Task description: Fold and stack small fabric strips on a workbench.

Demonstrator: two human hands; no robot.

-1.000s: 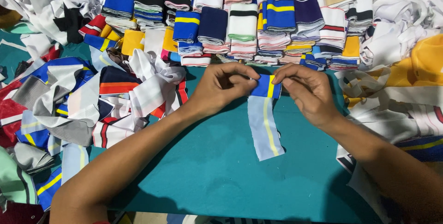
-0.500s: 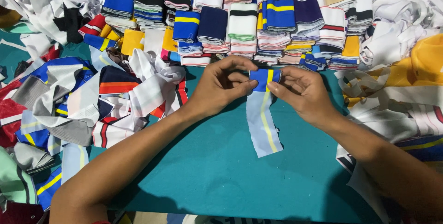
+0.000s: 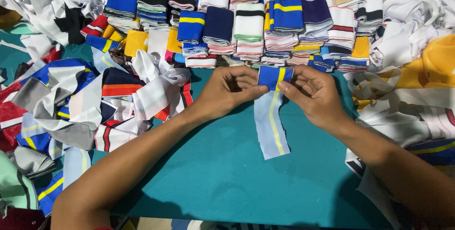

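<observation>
A knitted fabric strip (image 3: 272, 121) lies on the teal table (image 3: 222, 173), pale blue with a yellow stripe down its length. Its far end is folded over into a deep blue band with a yellow stripe (image 3: 274, 76). My left hand (image 3: 231, 90) pinches the left side of that fold. My right hand (image 3: 313, 92) pinches the right side, fingers curled over the top edge. The lower part of the strip hangs flat toward me between my forearms.
Rows of folded striped strips (image 3: 246, 21) are stacked along the far edge. A loose heap of mixed strips (image 3: 80, 102) lies at the left. White and yellow fabric pieces (image 3: 417, 69) pile up at the right.
The strip's upper end has been folded down further, so the deep blue band is larger. Both hands have stayed at the fold, shifting only slightly.
</observation>
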